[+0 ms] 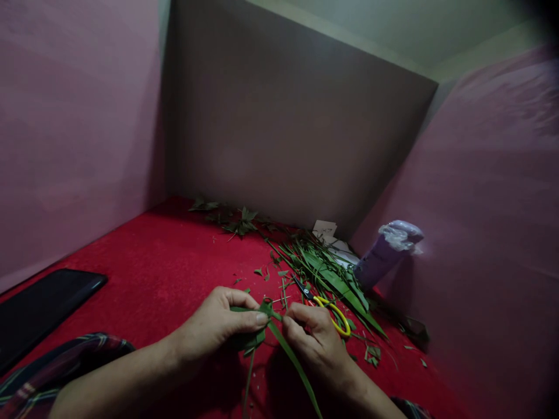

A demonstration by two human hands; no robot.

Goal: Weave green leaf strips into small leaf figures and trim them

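Between thumb and fingers, my left hand (229,320) pinches a small folded bundle of green leaves (248,340). My right hand (312,337) is closed at the bundle's right side, its thumb and forefinger pinching the end of a narrow green leaf strip (276,315). A longer leaf strip (294,364) hangs from the bundle down past the bottom edge. Just beyond my right hand lie scissors (334,314) with yellow handles and dark blades, partly hidden by that hand.
A heap of long green leaves (327,270) covers the back right of the red cloth (166,262). Leaf scraps lie around it. A purple container (382,256) with clear plastic on top leans near the right wall. A black phone-like slab (52,302) rests at left.
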